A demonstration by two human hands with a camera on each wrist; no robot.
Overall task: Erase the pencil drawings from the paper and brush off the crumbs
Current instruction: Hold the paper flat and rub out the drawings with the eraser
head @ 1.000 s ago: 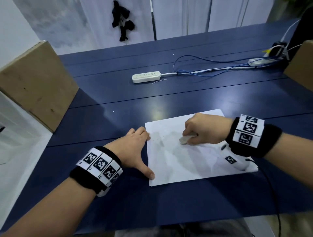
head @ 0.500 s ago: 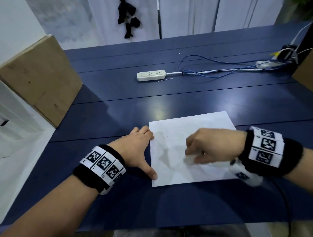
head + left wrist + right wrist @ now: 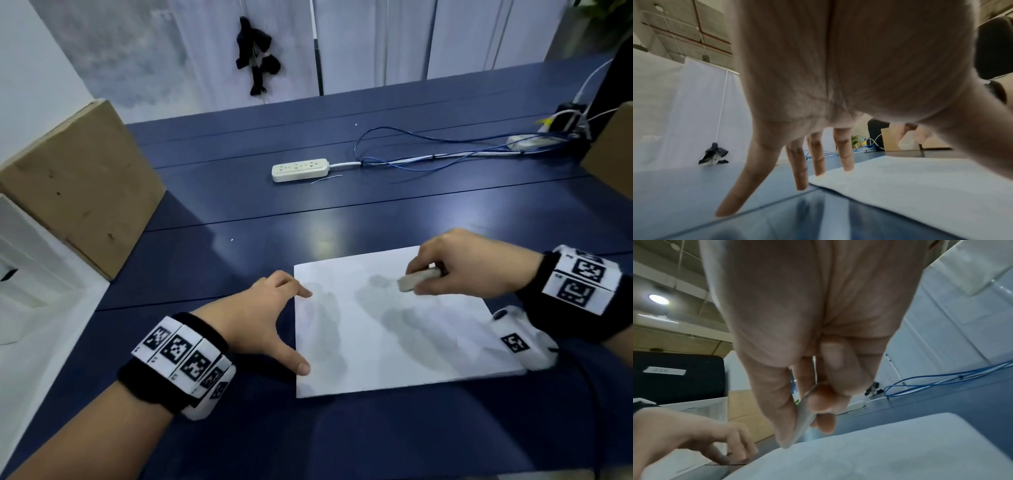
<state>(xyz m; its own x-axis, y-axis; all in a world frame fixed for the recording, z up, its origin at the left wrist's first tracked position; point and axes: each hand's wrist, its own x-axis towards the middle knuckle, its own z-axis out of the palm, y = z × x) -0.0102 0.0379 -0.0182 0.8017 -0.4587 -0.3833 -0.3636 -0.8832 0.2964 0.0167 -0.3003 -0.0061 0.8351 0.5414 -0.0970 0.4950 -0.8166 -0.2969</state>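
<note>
Since a moment ago, the right hand [image 3: 469, 263] has slid up and to the right on the paper [image 3: 394, 342], from the middle of the sheet toward its top edge. At the far left of the frame a brown cardboard box [image 3: 78, 185] leans by the blue table [image 3: 239, 219]. In the lower left, the left hand [image 3: 260, 318] lies spread out with straight fingers. It holds nothing. Its fingertips [image 3: 847, 165] and its thumb press on the left edge of the paper. At the top middle of the frame a white power strip [image 3: 300, 169] lies on the table, well apart from the sheet. The paper sits in the lower middle, flat on the table, with grey smudges on it. On the right, the right hand pinches a small grey eraser [image 3: 418, 278] between thumb and curled fingers. The eraser tip is down near the paper, but I cannot tell if it touches. Blue cables [image 3: 428, 150] run to the upper right.
</note>
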